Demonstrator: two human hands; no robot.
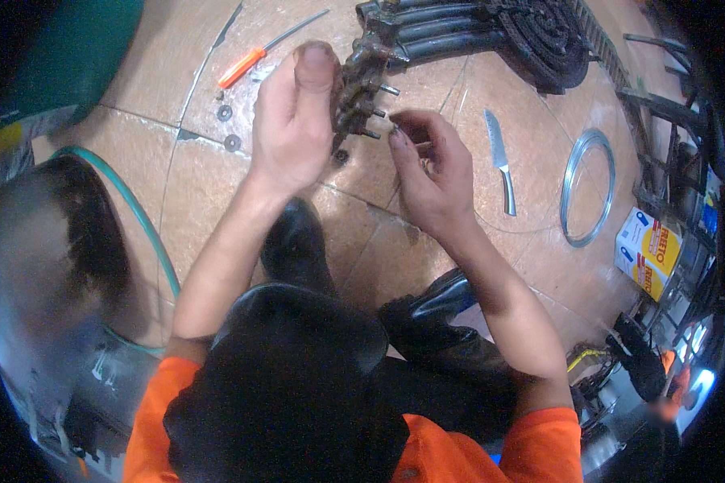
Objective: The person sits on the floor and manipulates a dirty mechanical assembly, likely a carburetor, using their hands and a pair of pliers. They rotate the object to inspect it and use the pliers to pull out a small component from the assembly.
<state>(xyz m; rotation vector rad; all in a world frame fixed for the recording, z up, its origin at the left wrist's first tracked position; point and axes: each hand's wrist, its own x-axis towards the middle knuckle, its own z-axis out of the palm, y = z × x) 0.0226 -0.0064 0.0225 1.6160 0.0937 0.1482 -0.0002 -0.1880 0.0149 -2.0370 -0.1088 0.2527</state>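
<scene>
My left hand (pixel 298 121) is closed around a dark, greasy gas-burner manifold (pixel 354 101), raised above the tiled floor. Several short metal valve stems (pixel 376 112) stick out from its right side. Thick black tubes (pixel 447 30) lie beyond it, leading toward a round ringed burner (pixel 544 44). My right hand (pixel 435 165) is beside the lowest stems, thumb and forefinger pinched together. Whatever those fingertips hold is too small to make out. Under the manifold lies a small dark round piece (pixel 341 157).
On the floor to the left lie an orange-handled screwdriver (pixel 246 66) and two washers (pixel 224 113). A knife (pixel 499 157) and a wire coil (pixel 569 177) lie to the right, near a yellow-and-white box (pixel 648 251). A green hose (pixel 133 205) curves along the left. My boots (pixel 298 241) are below.
</scene>
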